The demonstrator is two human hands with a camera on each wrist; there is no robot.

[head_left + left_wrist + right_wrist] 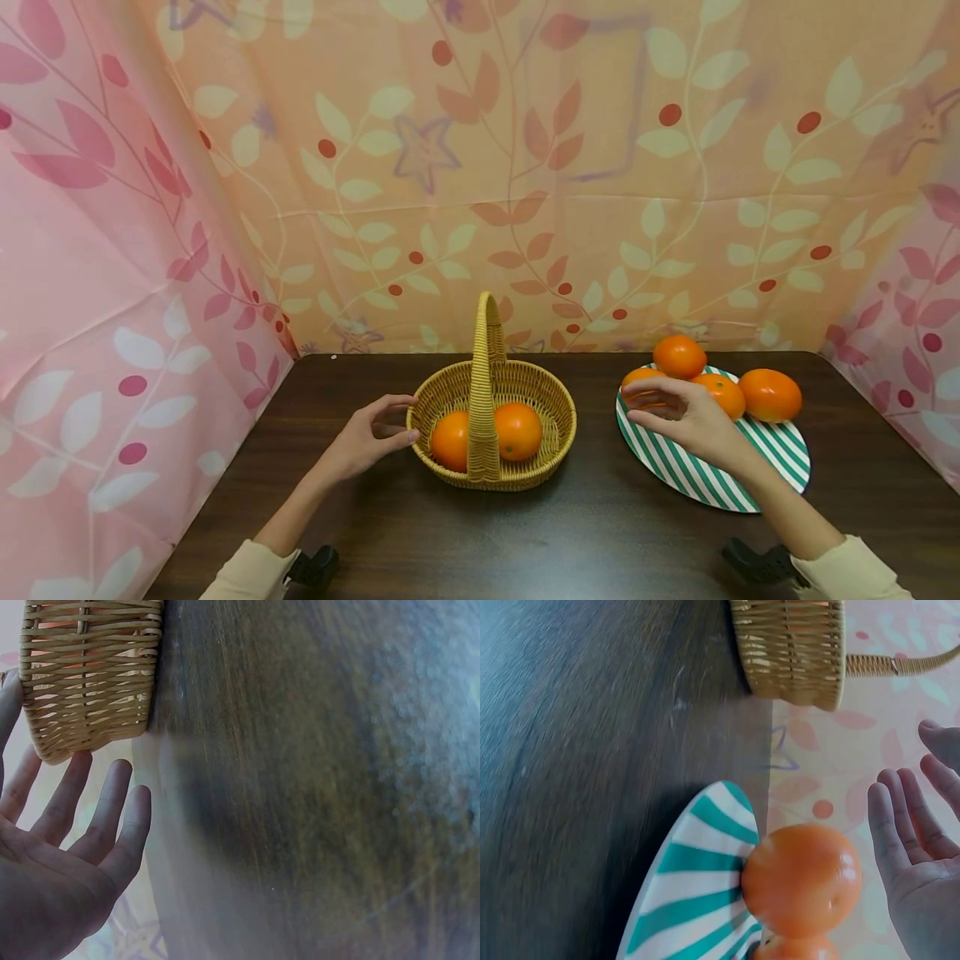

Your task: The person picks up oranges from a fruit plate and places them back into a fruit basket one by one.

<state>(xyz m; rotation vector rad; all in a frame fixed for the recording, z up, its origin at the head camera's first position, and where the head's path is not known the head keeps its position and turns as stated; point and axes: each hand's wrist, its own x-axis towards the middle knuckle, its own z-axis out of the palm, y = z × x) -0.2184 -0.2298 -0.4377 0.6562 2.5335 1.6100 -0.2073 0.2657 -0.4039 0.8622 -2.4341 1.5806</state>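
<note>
I note the left hand (372, 437) relaxed, touching the left side of the basket (528, 477); two fruits (519, 432) lie inside. The right hand (695, 414), loose and empty, hovers over the right-side striped plate (705, 477), near four oranges (770, 396).

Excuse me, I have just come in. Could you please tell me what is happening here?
Someone is working with fruit at a table. Their left grip touches the near-left rim of the basket, which stands upright with two fruits inside. Their right grip is empty, fingers loosely bent, above the striped plate. Four more fruits are grouped toward the plate's far side. No fruit is in either grip at this moment.
</note>
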